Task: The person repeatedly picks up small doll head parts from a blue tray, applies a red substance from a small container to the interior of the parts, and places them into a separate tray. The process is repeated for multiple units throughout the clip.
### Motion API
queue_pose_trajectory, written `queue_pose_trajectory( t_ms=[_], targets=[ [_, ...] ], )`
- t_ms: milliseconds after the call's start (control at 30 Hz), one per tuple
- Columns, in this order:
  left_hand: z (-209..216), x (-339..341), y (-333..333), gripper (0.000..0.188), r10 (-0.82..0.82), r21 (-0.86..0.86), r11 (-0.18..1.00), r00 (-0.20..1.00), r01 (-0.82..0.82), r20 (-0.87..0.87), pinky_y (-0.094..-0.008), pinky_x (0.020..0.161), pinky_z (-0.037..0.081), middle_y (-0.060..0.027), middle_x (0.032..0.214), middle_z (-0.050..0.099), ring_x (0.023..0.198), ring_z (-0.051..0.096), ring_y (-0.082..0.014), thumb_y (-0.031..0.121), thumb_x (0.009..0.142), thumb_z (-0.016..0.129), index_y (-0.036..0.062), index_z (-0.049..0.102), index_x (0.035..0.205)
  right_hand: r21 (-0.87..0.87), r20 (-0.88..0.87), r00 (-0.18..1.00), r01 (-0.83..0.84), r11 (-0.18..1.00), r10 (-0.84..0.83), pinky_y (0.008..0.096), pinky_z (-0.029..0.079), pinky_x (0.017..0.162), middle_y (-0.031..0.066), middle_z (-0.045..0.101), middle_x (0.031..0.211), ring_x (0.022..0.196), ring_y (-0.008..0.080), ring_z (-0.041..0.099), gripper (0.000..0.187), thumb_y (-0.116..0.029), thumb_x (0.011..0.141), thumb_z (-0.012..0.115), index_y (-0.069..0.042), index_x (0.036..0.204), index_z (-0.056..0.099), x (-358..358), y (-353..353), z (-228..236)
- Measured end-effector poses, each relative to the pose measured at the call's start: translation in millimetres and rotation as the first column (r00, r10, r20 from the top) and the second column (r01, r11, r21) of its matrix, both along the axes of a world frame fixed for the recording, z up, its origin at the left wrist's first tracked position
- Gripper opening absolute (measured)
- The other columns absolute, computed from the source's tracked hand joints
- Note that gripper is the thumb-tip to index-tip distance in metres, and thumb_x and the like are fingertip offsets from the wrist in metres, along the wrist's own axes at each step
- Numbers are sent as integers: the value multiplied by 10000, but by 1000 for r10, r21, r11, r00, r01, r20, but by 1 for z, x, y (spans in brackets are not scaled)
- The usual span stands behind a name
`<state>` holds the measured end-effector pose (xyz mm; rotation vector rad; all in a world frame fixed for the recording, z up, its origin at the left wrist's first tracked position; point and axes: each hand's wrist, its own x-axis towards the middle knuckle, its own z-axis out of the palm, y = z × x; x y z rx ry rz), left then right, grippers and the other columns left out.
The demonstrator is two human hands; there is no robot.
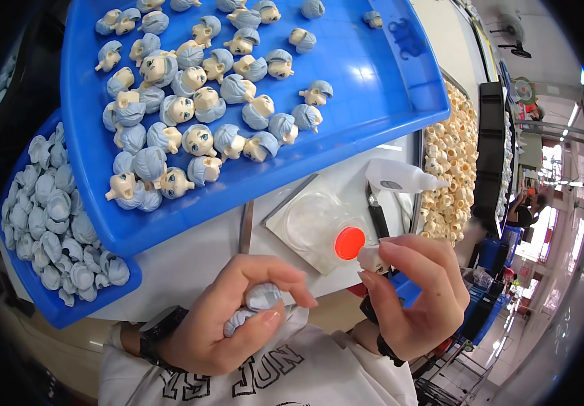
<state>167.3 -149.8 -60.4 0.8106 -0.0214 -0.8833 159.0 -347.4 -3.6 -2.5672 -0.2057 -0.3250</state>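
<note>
My left hand is curled round grey-blue doll hair pieces, at least two of them, in front of my chest. Between the thumb and fingertips of my right hand is a small cream doll head part, partly hidden by the fingers. Right beside that part lies a round red disc, on or against a clear dish over a pale square board. The two hands are apart, both above the near edge of the white table.
A large blue tray holds many doll heads with grey-blue hair. A smaller blue bin at left is full of hair pieces; cream head parts are heaped at right. A white squeeze bottle, black-handled tool and metal strip lie between.
</note>
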Motion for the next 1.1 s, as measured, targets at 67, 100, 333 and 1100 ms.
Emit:
queue_pose_trajectory(
  t_ms=[67, 100, 333, 1100],
  targets=[
    [2, 0, -1, 271, 54, -45, 997, 998, -56, -45, -267, 838, 385, -133, 1039, 514, 930, 487, -114, 61, 841, 446, -24, 429, 1097, -47, -2, 999, -52, 998, 52, 253, 400, 500, 80, 628, 788, 605, 189, 548, 388, 32, 524, 731, -38, 895, 642, 6, 2, 0],
    [-3, 0, 0, 281, 32, -74, 997, 996, -26, 78, -273, 856, 380, -143, 1061, 516, 952, 486, -119, 65, 844, 439, -27, 431, 1109, -60, -3, 999, -47, 997, 47, 255, 400, 499, 78, 626, 787, 603, 191, 544, 388, 31, 524, 730, -39, 895, 642, 6, 2, 1],
    [-7, 10, 8, 381, -116, 11, 993, 967, 117, 227, -278, 829, 412, -157, 1038, 563, 892, 524, -126, 91, 862, 411, -35, 399, 1221, -109, -3, 999, -42, 993, 42, 267, 399, 495, 73, 619, 778, 601, 197, 522, 380, 20, 531, 728, -43, 896, 644, 6, 4, -5],
    [-2, -2, -1, 400, 113, 76, 990, 990, -119, 83, -195, 613, 425, -98, 982, 585, 673, 508, -43, 55, 837, 455, -40, 409, 1223, 1, 29, 999, 23, 1000, -23, 275, 410, 529, 74, 619, 784, 638, 203, 551, 373, 20, 524, 746, -54, 874, 637, -3, 1, -11]
  ],
)
